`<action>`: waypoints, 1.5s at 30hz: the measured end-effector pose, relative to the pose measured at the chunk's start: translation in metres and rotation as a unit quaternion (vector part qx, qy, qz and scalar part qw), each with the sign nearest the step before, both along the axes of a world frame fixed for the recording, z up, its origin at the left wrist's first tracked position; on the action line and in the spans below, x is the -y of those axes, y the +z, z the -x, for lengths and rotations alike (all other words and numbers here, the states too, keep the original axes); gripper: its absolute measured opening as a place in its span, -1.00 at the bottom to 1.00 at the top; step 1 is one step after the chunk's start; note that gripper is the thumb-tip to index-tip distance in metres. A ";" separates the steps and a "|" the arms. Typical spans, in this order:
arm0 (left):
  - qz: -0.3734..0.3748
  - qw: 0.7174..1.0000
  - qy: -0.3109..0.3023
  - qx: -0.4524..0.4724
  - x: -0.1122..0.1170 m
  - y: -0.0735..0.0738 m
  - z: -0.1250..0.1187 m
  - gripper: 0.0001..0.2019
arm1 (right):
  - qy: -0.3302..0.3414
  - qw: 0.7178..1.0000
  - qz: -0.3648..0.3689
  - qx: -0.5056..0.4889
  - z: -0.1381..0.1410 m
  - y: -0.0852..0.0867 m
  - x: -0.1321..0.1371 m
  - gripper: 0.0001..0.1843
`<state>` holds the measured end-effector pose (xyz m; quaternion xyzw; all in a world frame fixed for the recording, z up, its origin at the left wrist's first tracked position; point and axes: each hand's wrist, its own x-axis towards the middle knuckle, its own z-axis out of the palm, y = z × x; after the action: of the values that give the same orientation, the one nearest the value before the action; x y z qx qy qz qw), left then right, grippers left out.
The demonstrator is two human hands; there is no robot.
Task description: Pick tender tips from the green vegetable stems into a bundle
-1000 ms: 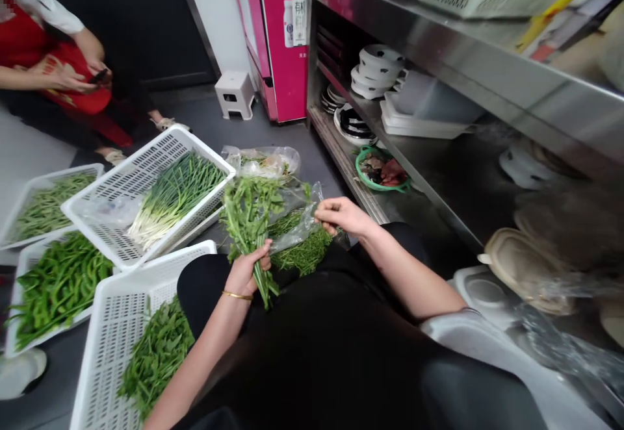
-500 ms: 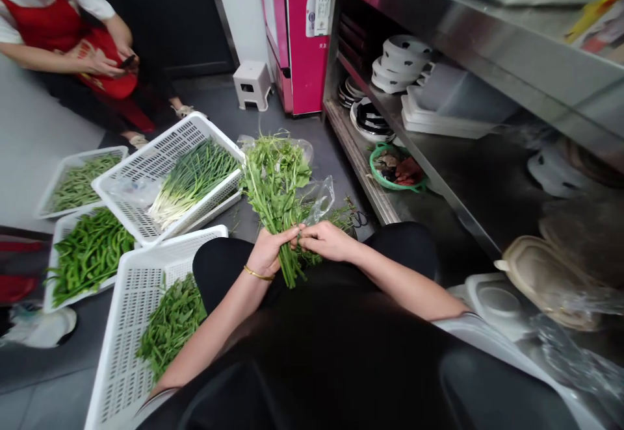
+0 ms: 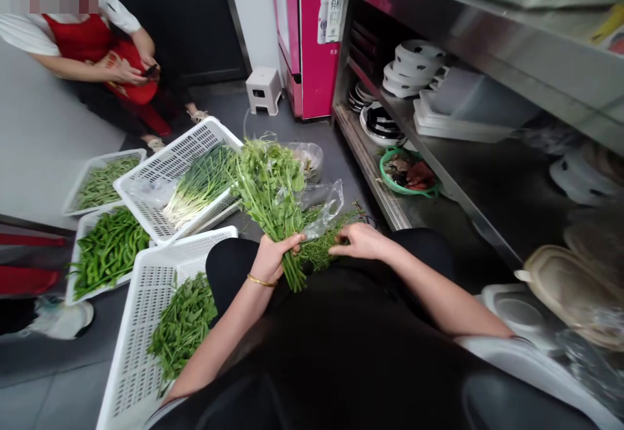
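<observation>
My left hand [image 3: 274,256] is wrapped around the stems of a bunch of leafy greens [image 3: 270,183], held upright over my lap. My right hand [image 3: 363,241] rests just to the right on a pile of fine green herbs [image 3: 319,248] that lies in a clear plastic bag [image 3: 322,202] on my knees; its fingers are curled into the pile. A white slotted basket [image 3: 141,326] at my left knee holds picked leaves [image 3: 182,323].
More white baskets on the floor hold scallions [image 3: 199,183], green peppers [image 3: 107,251] and green beans [image 3: 100,183]. A person in a red apron [image 3: 97,53] crouches at the far left with a phone. Steel shelving [image 3: 439,144] with plates and a green colander [image 3: 409,173] stands to the right.
My right hand has let go of the bunch's stems and moved right onto the herb pile. The view has shifted a little, so the baskets sit further right.
</observation>
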<state>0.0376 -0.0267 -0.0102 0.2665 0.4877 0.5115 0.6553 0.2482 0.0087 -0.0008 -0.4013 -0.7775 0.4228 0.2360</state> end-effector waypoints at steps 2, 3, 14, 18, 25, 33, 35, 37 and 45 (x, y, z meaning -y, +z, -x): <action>-0.023 0.999 -0.020 -0.038 0.003 0.000 -0.001 -0.80 | -0.044 0.985 -0.158 0.054 0.004 0.013 0.002 -0.75; -0.030 0.998 -0.029 -0.049 0.004 0.000 -0.002 -0.81 | -0.035 0.971 -0.223 0.073 0.010 0.020 0.002 -0.76; 0.005 0.998 -0.062 -0.024 0.005 -0.007 -0.001 -0.76 | 0.198 0.875 -0.347 0.273 0.041 0.038 -0.013 -0.73; 0.046 0.993 -0.103 0.042 0.005 -0.015 0.002 -0.74 | 0.187 0.874 -0.335 0.299 0.035 0.033 -0.013 -0.71; 0.042 0.993 -0.088 0.069 0.003 -0.018 0.000 -0.79 | 0.203 0.864 -0.365 0.279 0.029 0.031 -0.005 -0.69; 0.037 0.997 -0.034 0.060 0.005 -0.006 0.002 -0.77 | -0.069 0.993 -0.056 -0.084 0.045 0.009 -0.005 -0.85; 0.038 0.995 -0.058 0.067 0.007 -0.006 0.008 -0.76 | -0.118 0.966 0.120 -0.198 0.024 0.013 -0.017 -0.86; 0.028 0.992 -0.089 0.086 0.009 -0.005 0.015 -0.77 | -0.130 0.934 0.226 -0.246 -0.009 0.020 -0.031 -0.86; -0.011 0.984 -0.129 0.124 0.014 -0.001 0.032 -0.82 | -0.236 0.939 0.166 -0.187 -0.154 0.054 -0.026 -0.90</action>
<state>0.0055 -0.0409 -0.0107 0.2690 0.3580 0.4571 0.7685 0.4026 0.0348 0.0530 -0.5209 -0.5207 0.5455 0.3999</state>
